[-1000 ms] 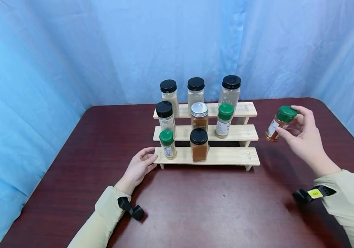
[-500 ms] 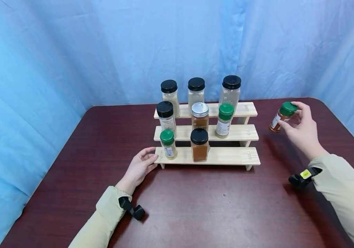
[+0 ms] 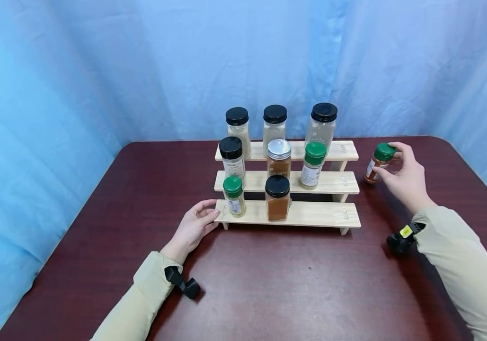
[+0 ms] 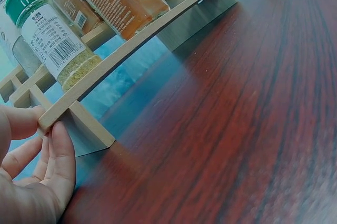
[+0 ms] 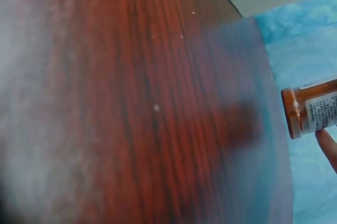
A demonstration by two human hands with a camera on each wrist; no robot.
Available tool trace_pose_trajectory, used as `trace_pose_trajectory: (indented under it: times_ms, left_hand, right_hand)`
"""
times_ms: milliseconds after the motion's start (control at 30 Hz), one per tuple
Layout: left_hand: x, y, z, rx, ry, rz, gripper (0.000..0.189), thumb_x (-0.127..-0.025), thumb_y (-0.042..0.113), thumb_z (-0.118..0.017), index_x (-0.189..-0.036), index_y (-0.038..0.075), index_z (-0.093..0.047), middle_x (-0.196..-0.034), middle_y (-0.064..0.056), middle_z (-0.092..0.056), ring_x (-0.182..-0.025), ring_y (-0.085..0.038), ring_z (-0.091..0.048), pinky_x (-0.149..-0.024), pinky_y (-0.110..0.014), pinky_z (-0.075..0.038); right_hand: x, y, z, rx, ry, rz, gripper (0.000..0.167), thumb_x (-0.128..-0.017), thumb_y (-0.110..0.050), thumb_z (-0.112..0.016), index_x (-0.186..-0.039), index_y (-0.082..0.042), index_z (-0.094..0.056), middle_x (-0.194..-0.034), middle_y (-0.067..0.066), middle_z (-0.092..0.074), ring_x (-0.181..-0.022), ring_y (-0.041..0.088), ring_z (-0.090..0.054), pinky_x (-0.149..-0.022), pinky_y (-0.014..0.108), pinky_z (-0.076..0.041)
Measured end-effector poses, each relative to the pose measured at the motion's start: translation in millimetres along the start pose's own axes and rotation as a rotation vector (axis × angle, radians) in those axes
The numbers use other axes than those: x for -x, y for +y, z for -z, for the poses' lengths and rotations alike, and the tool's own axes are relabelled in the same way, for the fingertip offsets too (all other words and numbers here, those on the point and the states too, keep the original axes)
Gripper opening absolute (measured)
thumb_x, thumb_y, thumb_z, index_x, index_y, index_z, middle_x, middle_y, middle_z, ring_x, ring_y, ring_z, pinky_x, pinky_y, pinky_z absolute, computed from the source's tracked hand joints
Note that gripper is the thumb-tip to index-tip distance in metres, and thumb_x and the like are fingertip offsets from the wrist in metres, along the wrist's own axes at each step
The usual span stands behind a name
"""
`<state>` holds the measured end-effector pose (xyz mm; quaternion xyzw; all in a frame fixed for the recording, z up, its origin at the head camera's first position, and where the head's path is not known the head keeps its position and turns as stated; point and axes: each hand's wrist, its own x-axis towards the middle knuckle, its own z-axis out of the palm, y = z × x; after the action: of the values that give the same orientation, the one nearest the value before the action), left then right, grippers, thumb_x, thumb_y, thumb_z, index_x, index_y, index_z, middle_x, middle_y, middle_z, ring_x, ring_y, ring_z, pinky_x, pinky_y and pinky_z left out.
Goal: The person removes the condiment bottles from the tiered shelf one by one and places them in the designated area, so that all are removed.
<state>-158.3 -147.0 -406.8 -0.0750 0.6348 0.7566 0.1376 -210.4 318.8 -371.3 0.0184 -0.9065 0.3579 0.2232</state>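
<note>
Head view: the outstretched right hand (image 3: 406, 179) pinches a green-capped jar (image 3: 376, 166), right of the wooden rack (image 3: 324, 214). Left wrist: the left hand (image 4: 37, 197) clasps the rack's front corner (image 4: 47, 121) between thumb (image 4: 20, 123) and fingers (image 4: 62, 161). Right wrist: one fingertip (image 5: 326, 144) touches the jar.

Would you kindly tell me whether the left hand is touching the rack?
Touching: in the left wrist view, the left hand pinches the rack at its corner.

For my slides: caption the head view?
Left hand grips a tiered rack; right hand holds a green-lidded jar beside it.
</note>
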Motion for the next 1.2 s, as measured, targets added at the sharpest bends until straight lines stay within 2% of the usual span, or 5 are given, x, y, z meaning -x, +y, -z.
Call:
trace_pose_trajectory:
  times_ms: [167,300,400,467,1200]
  left_hand:
    - [-1.7,1.6,-1.6,-0.004,-0.017,-0.009,0.043,-0.095,0.001,-0.051,-0.136,-0.002,-0.038,-0.082,0.007,-0.056,-0.070,-0.001,-0.058,-0.067,-0.015,-0.050]
    - [-1.3,1.5,-1.5,-0.011,-0.003,0.000,0.042,-0.096,0.001,-0.051,-0.136,-0.002,-0.039,-0.082,0.008,-0.056,-0.069,-0.001,-0.057,-0.066,-0.016,-0.050]
    - [-1.0,1.3,-1.4,-0.015,0.001,0.000,0.042,-0.096,0.001,-0.051,-0.136,-0.001,-0.039,-0.081,0.008,-0.056,-0.069,0.000,-0.056,-0.066,-0.016,-0.050]
    - [-0.8,1.4,-1.3,-0.014,0.003,-0.004,0.042,-0.095,0.001,-0.051,-0.136,-0.001,-0.039,-0.081,0.008,-0.056,-0.069,0.000,-0.056,-0.066,-0.016,-0.050]
    - [-0.2,-0.5,-1.8,-0.003,0.022,-0.009,0.042,-0.095,0.000,-0.051,-0.136,-0.002,-0.040,-0.081,0.007,-0.056,-0.068,-0.001,-0.057,-0.065,-0.016,-0.050]
  right_hand:
    - [-3.8,0,-4,0.045,-0.016,0.000,0.064,-0.084,-0.006,-0.070,-0.139,-0.009,-0.036,-0.113,0.026,-0.058,-0.088,0.006,-0.060,-0.066,0.006,-0.036]
    - [-5.0,-2,-8,0.046,-0.052,-0.001,0.065,-0.084,-0.004,-0.069,-0.139,-0.006,-0.033,-0.115,0.030,-0.056,-0.100,0.043,-0.059,-0.074,0.038,-0.051]
    - [-5.4,-1,-10,0.034,-0.070,-0.014,0.066,-0.085,-0.004,-0.068,-0.140,-0.005,-0.030,-0.117,0.032,-0.054,-0.103,0.046,-0.057,-0.079,0.058,-0.047]
    - [-6.2,-1,-10,0.025,-0.082,-0.021,0.067,-0.086,-0.004,-0.067,-0.141,-0.005,-0.028,-0.118,0.032,-0.052,-0.105,0.047,-0.055,-0.081,0.061,-0.045]
    - [-11.9,0,-1,0.042,-0.150,0.021,0.064,-0.081,-0.002,-0.073,-0.131,0.006,-0.034,-0.122,0.031,-0.047,-0.104,0.048,-0.055,-0.086,0.056,-0.044]
